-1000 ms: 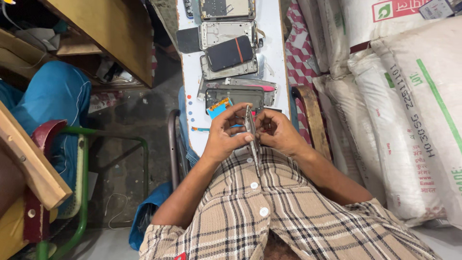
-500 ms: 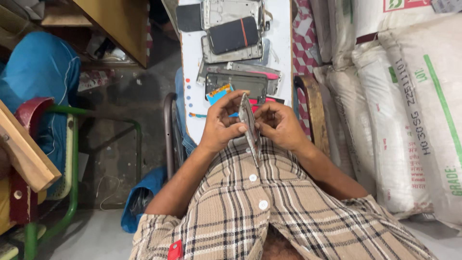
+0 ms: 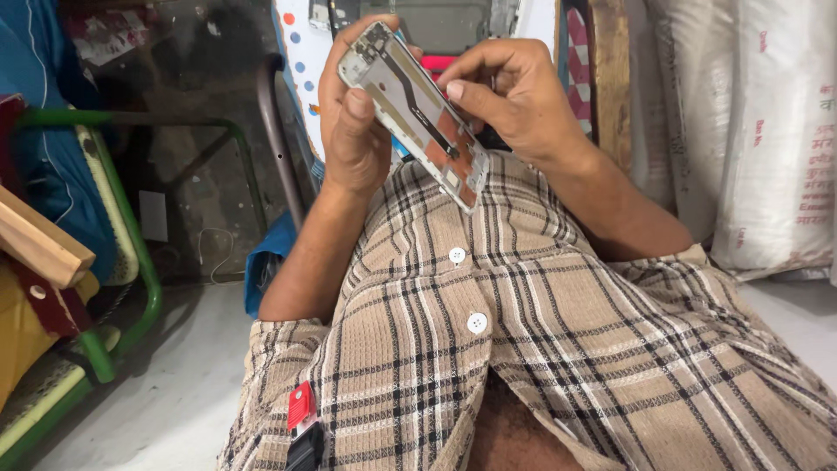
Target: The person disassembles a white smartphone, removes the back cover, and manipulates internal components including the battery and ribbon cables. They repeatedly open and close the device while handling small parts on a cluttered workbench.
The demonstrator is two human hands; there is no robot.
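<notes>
An opened phone frame [image 3: 418, 113], white with dark flat cables and a rust-coloured patch inside, is held tilted above my chest. My left hand [image 3: 353, 122] grips its left edge, thumb on the face and fingers curled behind. My right hand [image 3: 514, 96] touches its right side, thumb pressing on the inner surface; whether a small tool is pinched there I cannot tell. My checked beige shirt [image 3: 523, 349] fills the lower view.
A white work table [image 3: 301, 61] with another opened phone part [image 3: 436, 17] lies beyond the hands. White sacks [image 3: 750, 131] stand on the right, a wooden board [image 3: 610, 78] beside them. A green-framed chair [image 3: 131, 262] and blue cloth [image 3: 35, 131] are at left.
The view has tipped down and come closer, so the table has slid up out of sight. The phone frame has turned from edge-on to face-up between my hands.
</notes>
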